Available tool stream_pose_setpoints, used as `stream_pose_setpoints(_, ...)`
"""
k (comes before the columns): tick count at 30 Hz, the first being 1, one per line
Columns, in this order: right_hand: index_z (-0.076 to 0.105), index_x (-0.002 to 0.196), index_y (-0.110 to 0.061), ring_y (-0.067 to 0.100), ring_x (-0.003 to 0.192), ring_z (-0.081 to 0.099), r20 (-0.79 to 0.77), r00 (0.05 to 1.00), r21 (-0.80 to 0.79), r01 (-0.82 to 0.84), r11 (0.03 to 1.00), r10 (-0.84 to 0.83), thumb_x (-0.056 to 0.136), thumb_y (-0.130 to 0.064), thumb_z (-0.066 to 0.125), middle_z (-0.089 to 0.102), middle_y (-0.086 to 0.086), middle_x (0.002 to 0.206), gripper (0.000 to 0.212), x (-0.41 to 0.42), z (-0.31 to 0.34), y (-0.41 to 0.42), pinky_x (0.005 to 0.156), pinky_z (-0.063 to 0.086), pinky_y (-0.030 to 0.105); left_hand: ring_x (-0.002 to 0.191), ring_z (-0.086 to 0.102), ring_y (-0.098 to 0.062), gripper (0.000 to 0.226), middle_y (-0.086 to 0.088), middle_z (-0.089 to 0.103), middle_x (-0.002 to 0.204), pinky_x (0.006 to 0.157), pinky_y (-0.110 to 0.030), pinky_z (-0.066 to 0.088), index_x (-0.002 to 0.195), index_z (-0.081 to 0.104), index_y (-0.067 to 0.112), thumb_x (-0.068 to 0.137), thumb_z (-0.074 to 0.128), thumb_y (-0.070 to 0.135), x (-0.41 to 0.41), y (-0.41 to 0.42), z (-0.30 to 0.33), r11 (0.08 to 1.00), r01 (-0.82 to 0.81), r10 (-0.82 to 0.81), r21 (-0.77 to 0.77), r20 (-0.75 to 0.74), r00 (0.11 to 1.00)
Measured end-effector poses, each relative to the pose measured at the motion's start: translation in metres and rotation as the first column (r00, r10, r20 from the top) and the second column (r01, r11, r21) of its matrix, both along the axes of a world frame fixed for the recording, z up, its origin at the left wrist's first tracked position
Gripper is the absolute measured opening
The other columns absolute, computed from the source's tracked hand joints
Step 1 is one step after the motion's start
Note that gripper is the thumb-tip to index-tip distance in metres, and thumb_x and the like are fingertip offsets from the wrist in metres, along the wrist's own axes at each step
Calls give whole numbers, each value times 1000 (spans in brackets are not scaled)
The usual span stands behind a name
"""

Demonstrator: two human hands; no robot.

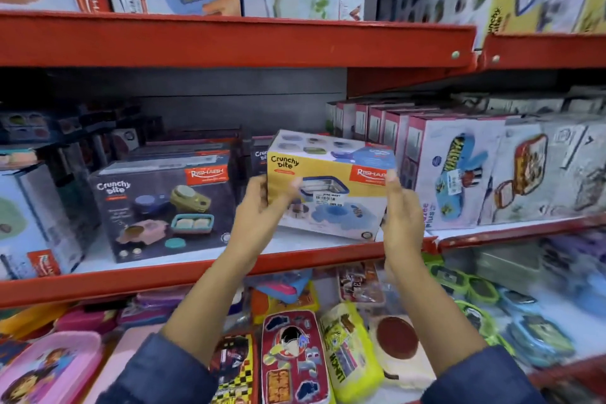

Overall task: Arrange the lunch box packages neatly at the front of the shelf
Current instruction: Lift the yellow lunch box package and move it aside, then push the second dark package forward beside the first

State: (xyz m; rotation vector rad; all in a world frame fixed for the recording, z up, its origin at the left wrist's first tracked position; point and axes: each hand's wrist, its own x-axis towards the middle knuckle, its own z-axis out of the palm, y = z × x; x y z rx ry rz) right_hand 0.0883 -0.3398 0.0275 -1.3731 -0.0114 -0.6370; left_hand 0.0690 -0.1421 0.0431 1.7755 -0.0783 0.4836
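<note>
- Your left hand [262, 203] and right hand [401, 207] grasped one yellow Crunchy Bite box [331, 184] between them, one hand at each end, fingers laid on its front face.
- That box sat at the front of the middle shelf [203, 267], slightly tilted, its lower edge near the red lip.
- Just to its left stood one dark Crunchy Bite box [164, 207], upright and facing forward, with at least two more of the same dark kind lined behind it.
- To the right stood a row of about six pink-sided boxes [455, 174], packed side by side.
- Below lay one red pouch [293, 357] and one yellow pouch [349, 354], touching.
</note>
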Motion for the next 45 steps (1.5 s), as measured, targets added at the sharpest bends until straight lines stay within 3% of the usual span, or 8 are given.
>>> stream_pose_setpoints(4,60,88,-16,33,102,66,-78,992,86,-88,992,95,60,-85,60,69,17,109,74,-2,11,-2,93,53,53,98,68,-11,75,6,73,103,95,-33,50,105,65,26,69,42,88,-14,6,25,992,13,-23,-125,-83,996)
stream_pose_setpoints(7,60,88,-25,19,95,67,21,982,29,-188,982,187,68,-61,72,70,6,104,43,-10,12,-9,89,54,40,82,69,-4,66,15,75,74,80,-22,51,91,66,23,82,28,76,-26,15,35,982,22,-39,-188,-86,996)
stream_pose_setpoints(14,51,128,-25,-1,111,62,28,902,-377,-390,840,431,82,-3,73,65,-10,122,56,-23,-10,-31,95,49,17,109,65,-27,78,-4,72,116,102,-53,46,116,64,26,58,68,78,-35,31,39,992,12,-39,-128,-211,977)
stream_pose_setpoints(21,55,114,-12,13,103,67,18,948,-240,-303,922,317,79,-37,70,69,0,112,45,-15,1,-28,79,54,21,95,65,12,76,17,62,117,75,-11,53,130,42,32,73,78,-3,-32,35,22,980,194,-191,35,-81,978)
stream_pose_setpoints(24,52,115,-22,9,105,64,8,971,-302,-225,926,239,82,-22,75,66,-4,115,41,5,-2,-22,89,54,29,111,61,2,88,9,59,131,90,-23,54,140,39,29,69,83,2,-22,32,14,982,82,-77,170,-38,996)
stream_pose_setpoints(28,45,130,-24,3,107,58,11,978,-377,-191,906,210,85,-11,71,59,-10,119,53,19,-7,-13,81,45,5,116,54,-19,82,-3,51,127,102,-38,46,138,43,24,68,85,14,-3,23,7,941,-113,126,319,-23,992)
stream_pose_setpoints(39,36,137,-13,27,124,56,-126,988,-605,-152,782,95,86,-20,71,58,10,136,62,48,-27,-11,100,48,38,116,61,-23,81,-6,63,129,97,-48,52,141,40,18,70,79,17,22,13,-27,970,-153,167,189,-57,984)
stream_pose_setpoints(45,18,153,-15,21,146,29,-61,998,-591,-61,805,30,82,-40,73,29,5,160,93,45,-26,-5,117,28,38,143,32,-22,99,-5,31,158,115,-39,31,153,15,17,77,78,30,15,6,-26,967,-182,186,176,-7,982)
